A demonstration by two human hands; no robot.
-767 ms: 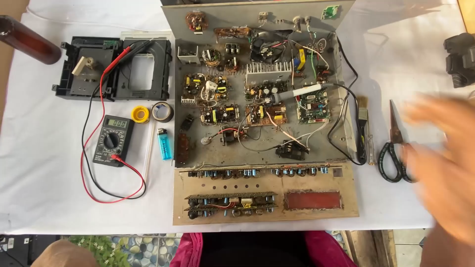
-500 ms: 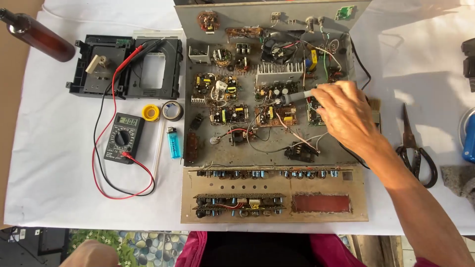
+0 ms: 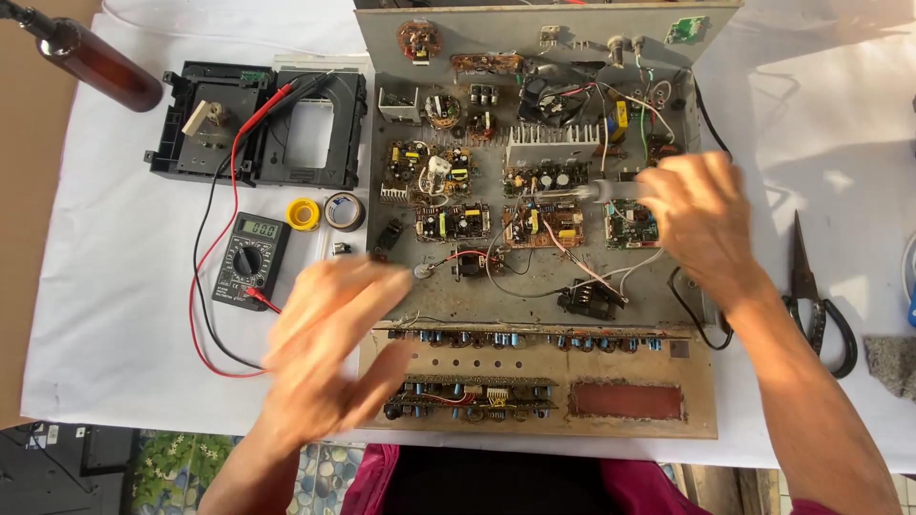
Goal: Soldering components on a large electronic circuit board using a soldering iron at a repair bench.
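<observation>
The right hand [image 3: 701, 224] is pinching a slim pale tool [image 3: 596, 190] over the open grey metal chassis [image 3: 539, 181] holding small green circuit boards [image 3: 453, 221], at centre frame. The blurred left hand [image 3: 329, 334], fingers loosely spread and holding nothing, is hovering at the chassis's lower left edge.

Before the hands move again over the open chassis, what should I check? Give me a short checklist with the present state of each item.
1. Right hand has a firm hold on the thin tool: cannot tell, the picture is blurred there.
2. Tool tip is seen clearly on the boards: not ok, it is too blurred to place.
3. Left hand is free: ok, it looks empty above the chassis edge, though blurred.
4. Multimeter leads are away from the boards: ok, the red lead and black lead lie on the white cloth.
5. Scissors are out of the way: ok, on the cloth beyond the right forearm.
</observation>
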